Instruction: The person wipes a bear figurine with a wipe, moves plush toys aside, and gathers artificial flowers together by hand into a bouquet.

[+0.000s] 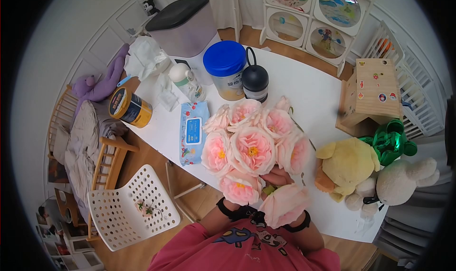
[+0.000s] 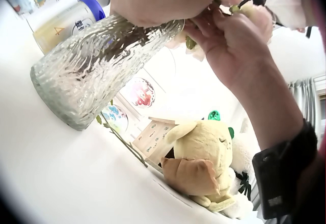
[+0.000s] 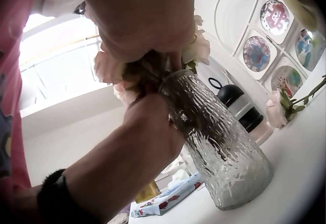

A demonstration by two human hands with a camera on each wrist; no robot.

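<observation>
Nearest to us, one rose (image 1: 285, 205) hangs out over the person's front on the low side of the bunch, its green base right beside the right hand (image 2: 234, 46). That hand's fingers bend in among the stems at the mouth of the glass vase (image 3: 219, 147); whether they pinch a stem we cannot tell, as petals and the other hand cover them. The left hand (image 3: 153, 119) holds the vase near its neck, fingers wrapped round it as far as the right wrist view shows. The vase has its base on the white surface (image 1: 306, 81), with dark stems inside its upper part.

We judge the glass stiff, fairly weighty and breakable; its rippled wall should give some grip, though it would turn slippery if wet. The neck, slimmer than the base, looks the best place to hold. The bunched roses (image 1: 251, 150) spread wide above it and may make it top-heavy, so we would steady the neck while working the stems. The blooms seem light and soft, easily crushed or bruised; we would take each by the stem just under its green base, never by the petals.

Just beyond the bunch, a loose rose (image 3: 276, 109) lies on the surface and could be lifted by its stem. The blue wipes pack (image 1: 191, 152) sits beside the blooms; farther back stand the black bottle (image 1: 255, 78) and the blue-lidded tub (image 1: 223, 76), near enough for a swinging stem to brush.
</observation>
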